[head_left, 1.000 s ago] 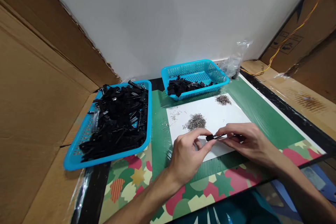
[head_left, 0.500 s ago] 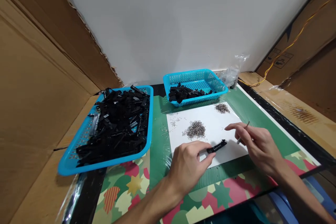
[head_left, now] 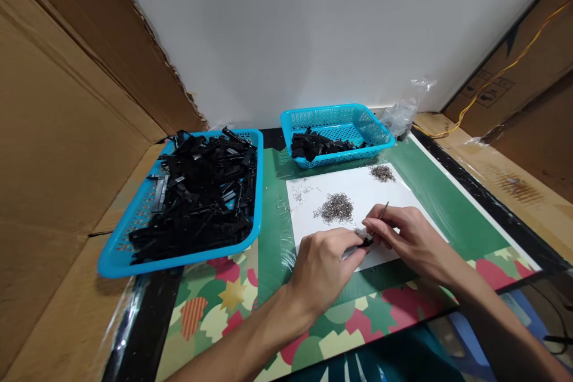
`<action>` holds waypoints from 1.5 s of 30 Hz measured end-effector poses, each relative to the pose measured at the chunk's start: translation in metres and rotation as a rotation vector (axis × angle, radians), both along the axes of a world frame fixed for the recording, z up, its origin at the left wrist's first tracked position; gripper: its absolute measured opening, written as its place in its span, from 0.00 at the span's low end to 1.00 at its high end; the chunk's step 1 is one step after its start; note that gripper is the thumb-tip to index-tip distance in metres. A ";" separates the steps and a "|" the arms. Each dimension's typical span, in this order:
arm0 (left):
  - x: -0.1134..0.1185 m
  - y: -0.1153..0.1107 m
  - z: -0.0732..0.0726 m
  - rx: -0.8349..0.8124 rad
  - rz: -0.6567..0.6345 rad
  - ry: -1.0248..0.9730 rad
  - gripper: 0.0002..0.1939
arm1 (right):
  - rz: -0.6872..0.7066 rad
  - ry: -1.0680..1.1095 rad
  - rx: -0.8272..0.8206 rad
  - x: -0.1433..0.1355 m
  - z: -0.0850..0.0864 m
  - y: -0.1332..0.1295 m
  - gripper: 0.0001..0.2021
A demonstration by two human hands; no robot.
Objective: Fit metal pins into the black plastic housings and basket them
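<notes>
Between thumb and fingers, my left hand (head_left: 324, 259) pinches a small black plastic part (head_left: 366, 243) low over the white sheet (head_left: 405, 191). My right hand (head_left: 405, 236) is closed on a thin metal rod-like tool (head_left: 383, 211), its fingers close against the part's right end. The tool's lower tip is hidden by the fingers. Just beyond my hands, a pile of tiny bent metal pieces (head_left: 336, 208) lies on the sheet, with a smaller pile (head_left: 382, 173) farther right. A few loose metal pieces (head_left: 301, 192) are scattered at the sheet's left edge.
A large blue basket (head_left: 258, 191) heaped with black plastic parts (head_left: 201, 191) stands at the left. A smaller blue basket (head_left: 290, 112), partly filled with black parts, sits at the back beside a clear plastic bag (head_left: 400, 116). Cardboard walls (head_left: 67, 101) flank the table; a yellow cable (head_left: 501, 77) hangs at the right.
My right hand has moved left with the tool, from beside the black part up to its right end. My left hand still holds the part. The camera view has shifted slightly.
</notes>
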State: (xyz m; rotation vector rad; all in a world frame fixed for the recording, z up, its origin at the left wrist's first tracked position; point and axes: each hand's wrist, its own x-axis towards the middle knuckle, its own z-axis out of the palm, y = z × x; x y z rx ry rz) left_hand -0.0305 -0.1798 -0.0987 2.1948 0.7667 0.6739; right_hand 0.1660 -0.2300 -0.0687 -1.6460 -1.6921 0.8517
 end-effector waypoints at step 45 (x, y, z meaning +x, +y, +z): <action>-0.002 0.002 0.007 0.056 0.108 -0.022 0.05 | -0.373 0.198 0.297 0.000 -0.025 -0.024 0.24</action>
